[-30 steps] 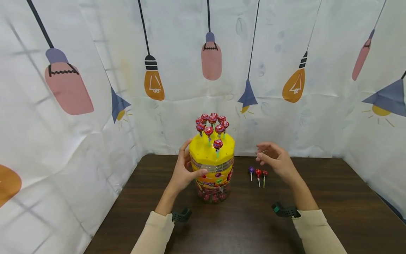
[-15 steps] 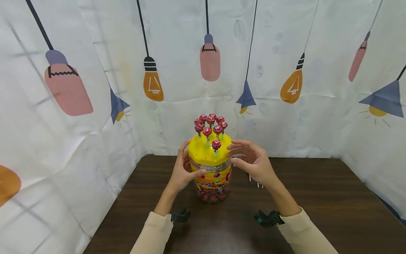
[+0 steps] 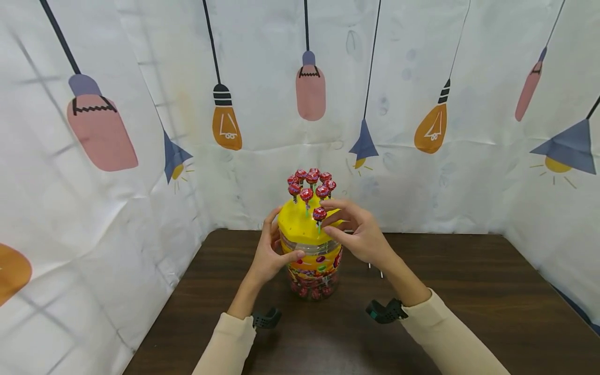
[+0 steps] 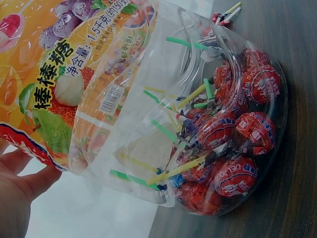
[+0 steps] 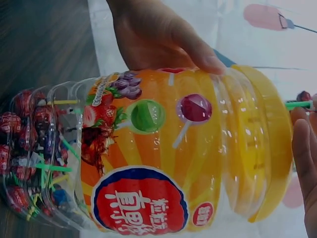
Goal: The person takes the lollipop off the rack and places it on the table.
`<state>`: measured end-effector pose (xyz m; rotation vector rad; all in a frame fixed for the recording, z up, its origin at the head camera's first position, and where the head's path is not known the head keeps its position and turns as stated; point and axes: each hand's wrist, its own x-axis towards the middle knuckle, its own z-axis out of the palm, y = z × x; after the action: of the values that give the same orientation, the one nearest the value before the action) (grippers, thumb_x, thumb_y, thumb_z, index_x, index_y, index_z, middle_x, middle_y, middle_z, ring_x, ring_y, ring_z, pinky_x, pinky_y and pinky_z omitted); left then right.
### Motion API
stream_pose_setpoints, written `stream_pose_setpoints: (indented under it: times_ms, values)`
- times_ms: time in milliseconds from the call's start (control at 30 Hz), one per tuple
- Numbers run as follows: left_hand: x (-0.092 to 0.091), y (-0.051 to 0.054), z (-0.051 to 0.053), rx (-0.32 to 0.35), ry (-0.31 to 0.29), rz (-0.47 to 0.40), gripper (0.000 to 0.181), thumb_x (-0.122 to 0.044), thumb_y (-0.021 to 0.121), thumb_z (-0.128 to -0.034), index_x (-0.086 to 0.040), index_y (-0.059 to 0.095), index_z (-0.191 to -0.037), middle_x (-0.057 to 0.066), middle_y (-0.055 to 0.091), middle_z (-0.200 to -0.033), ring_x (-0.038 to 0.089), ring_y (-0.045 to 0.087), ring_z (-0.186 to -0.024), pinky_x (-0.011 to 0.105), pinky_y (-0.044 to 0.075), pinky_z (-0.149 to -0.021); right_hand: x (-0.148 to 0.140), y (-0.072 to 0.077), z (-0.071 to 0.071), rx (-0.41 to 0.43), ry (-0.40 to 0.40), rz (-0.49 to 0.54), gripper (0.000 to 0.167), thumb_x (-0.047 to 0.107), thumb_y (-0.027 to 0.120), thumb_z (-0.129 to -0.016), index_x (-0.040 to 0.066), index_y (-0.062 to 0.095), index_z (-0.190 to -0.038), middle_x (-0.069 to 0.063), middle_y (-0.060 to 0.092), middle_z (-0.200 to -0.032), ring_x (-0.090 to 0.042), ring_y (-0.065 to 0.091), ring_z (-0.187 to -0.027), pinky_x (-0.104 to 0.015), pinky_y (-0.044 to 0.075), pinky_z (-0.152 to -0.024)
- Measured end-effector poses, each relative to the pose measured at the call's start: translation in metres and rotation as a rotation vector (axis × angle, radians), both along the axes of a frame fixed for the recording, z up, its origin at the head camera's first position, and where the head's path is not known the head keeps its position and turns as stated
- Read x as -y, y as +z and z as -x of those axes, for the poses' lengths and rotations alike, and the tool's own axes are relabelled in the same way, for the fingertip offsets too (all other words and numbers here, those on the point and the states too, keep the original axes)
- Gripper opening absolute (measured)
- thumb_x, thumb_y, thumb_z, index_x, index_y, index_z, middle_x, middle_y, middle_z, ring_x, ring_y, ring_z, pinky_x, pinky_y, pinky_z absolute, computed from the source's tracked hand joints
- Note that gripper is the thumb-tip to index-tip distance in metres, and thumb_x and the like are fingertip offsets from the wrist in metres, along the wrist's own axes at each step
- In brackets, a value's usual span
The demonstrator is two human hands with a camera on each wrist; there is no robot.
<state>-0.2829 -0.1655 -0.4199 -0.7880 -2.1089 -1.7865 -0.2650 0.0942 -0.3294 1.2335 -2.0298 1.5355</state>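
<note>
A clear plastic jar (image 3: 313,271) with a yellow lid (image 3: 300,224) stands on the table. Several red-wrapped lollipops (image 3: 307,195) stick up from the lid. My left hand (image 3: 274,255) holds the jar's left side, thumb in front below the lid. My right hand (image 3: 361,234) is at the lid's right front, its bent fingers beside the stick of the frontmost lollipop (image 3: 319,214). In the right wrist view the fingertips lie close to the green stick (image 5: 299,104); no firm pinch shows. More wrapped lollipops (image 4: 235,176) lie inside the jar's bottom.
Loose lollipops lie on the dark wooden table (image 3: 469,291) right of the jar; the right hand mostly covers them, leaving white sticks (image 3: 382,274) showing. A white curtain (image 3: 267,182) printed with lamps hangs behind and at the sides.
My right hand has moved left from above the loose lollipops to the frontmost lollipop on the lid. My left hand has kept its hold on the jar.
</note>
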Motion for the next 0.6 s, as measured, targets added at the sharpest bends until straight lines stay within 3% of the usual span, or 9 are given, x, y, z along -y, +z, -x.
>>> stream_pose_setpoints:
  times_ms: [300, 600]
  values:
    - [0.000, -0.001, 0.000, -0.004, -0.001, -0.010, 0.102, -0.025, 0.085, -0.0856, -0.036, 0.017, -0.161, 0.002, 0.047, -0.157, 0.020, 0.057, -0.128, 0.050, 0.045, -0.109, 0.010, -0.004, 0.001, -0.048, -0.038, 0.013, 0.050, -0.007, 0.071, -0.091, 0.005, 0.060, -0.138, -0.013, 0.069, -0.109, -0.016, 0.069, -0.092, -0.031, 0.061, -0.069]
    - [0.000, 0.000, -0.001, -0.005, -0.002, -0.008, 0.101, -0.026, 0.085, -0.0855, -0.034, 0.018, -0.161, 0.003, 0.047, -0.156, 0.021, 0.057, -0.127, 0.049, 0.047, -0.108, 0.016, -0.003, 0.000, -0.085, -0.088, 0.036, 0.047, -0.007, 0.073, -0.088, 0.005, 0.064, -0.133, -0.013, 0.071, -0.115, -0.016, 0.069, -0.089, -0.030, 0.060, -0.064]
